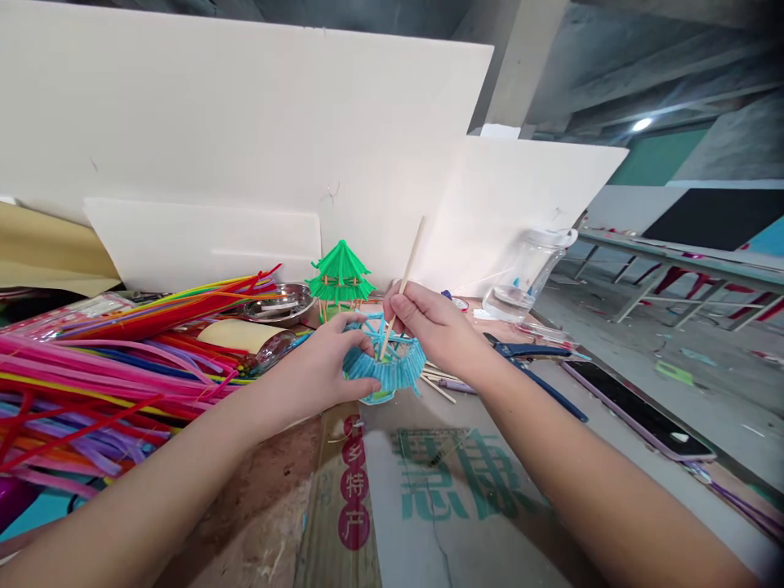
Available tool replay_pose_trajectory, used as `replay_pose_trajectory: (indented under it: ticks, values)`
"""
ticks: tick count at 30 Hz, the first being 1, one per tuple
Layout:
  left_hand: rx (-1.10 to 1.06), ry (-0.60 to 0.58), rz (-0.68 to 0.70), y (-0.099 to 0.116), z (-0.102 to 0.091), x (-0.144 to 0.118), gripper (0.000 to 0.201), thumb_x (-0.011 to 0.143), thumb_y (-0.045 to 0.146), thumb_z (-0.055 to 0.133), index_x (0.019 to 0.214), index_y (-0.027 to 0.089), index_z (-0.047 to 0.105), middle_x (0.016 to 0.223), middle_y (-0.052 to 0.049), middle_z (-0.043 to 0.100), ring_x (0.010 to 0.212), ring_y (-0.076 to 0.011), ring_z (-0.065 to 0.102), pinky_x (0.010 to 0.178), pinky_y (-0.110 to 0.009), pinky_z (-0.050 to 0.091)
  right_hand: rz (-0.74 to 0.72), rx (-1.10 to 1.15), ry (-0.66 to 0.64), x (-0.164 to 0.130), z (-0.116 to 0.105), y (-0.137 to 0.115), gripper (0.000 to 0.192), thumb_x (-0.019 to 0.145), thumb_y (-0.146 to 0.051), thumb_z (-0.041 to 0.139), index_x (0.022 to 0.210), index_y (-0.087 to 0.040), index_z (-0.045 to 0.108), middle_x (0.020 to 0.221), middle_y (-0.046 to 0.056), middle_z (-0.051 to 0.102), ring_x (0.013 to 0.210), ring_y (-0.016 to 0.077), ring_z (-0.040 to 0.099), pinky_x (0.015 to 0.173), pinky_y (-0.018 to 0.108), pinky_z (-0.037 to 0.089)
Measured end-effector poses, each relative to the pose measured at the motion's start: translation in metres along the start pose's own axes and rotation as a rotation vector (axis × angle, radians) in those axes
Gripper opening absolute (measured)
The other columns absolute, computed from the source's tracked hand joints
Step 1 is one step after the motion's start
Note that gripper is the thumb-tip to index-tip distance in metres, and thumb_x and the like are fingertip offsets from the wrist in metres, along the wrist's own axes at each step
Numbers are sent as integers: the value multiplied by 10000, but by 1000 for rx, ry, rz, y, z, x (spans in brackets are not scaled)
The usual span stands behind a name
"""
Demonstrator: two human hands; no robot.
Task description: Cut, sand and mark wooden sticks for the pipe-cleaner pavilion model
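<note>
Your left hand grasps the blue piece by its left side, thumb along the near rim. Your right hand pinches the stick between thumb and fingers, tilted, its lower end inside the blue piece. Take the green model as your landmark: the blue piece is held just to its right and nearer you.

You seem to be at the step of setting the stick among the blue spokes; whether the tip is fixed or merely resting there, I can't tell. The next move probably calls for a firm left hold and a small, straight push or turn, so the frill isn't crushed.

For room, the white board stands close behind the green model, so don't swing the stick far forward. Stems crowd its left. Rightward and nearer come the pliers, then the phone by the table's right edge. Your openest ground is the cardboard, on the green model's near side.
</note>
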State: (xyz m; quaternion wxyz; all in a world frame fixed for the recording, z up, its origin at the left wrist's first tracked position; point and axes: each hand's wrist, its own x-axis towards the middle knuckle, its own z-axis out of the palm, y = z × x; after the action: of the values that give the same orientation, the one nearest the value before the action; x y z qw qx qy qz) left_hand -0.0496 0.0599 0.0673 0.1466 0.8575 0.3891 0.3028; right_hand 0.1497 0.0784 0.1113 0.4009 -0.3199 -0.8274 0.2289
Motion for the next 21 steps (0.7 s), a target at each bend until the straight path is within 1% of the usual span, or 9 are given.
replay_pose_trajectory:
  ticks: [4, 8, 13, 17, 21]
  values:
    - [10, -14, -5, 3, -1, 0, 246, 787, 365, 734, 949, 217, 623, 1419, -104, 418, 1338, -279, 437, 1085, -455, 422, -7, 22, -10, -2, -1, 2, 311, 1013, -364, 380, 802, -186, 523, 751, -3, 510, 688, 131, 491, 629, 260, 384]
    - [10, -35, -47, 7, -3, 0, 257, 784, 354, 740, 961, 209, 624, 1409, -111, 418, 1308, -277, 462, 1090, -465, 412, -63, -22, -25, -2, -1, 0, 316, 1015, -373, 385, 805, -188, 531, 774, 4, 542, 705, 134, 515, 631, 257, 381]
    - [-3, -59, -97, 8, -6, 0, 279, 802, 410, 710, 993, 221, 635, 1431, -106, 421, 1327, -291, 442, 1080, -481, 416, -67, -156, 22, -2, 0, -1, 260, 999, -319, 434, 816, -187, 562, 701, -16, 548, 673, 134, 520, 630, 252, 366]
    - [-12, -75, -148, 7, -7, 1, 318, 801, 435, 701, 1021, 214, 640, 1432, -121, 420, 1304, -292, 467, 1060, -468, 434, -88, -163, 62, -2, 2, 1, 246, 998, -313, 435, 826, -190, 560, 707, -18, 556, 667, 133, 525, 632, 250, 369]
    - [2, -66, -117, 5, -6, 1, 306, 790, 432, 715, 1012, 230, 652, 1439, -101, 432, 1358, -296, 420, 1083, -457, 413, -88, -167, 57, -2, 4, 0, 240, 997, -302, 436, 818, -197, 558, 694, -21, 556, 665, 137, 532, 631, 250, 373]
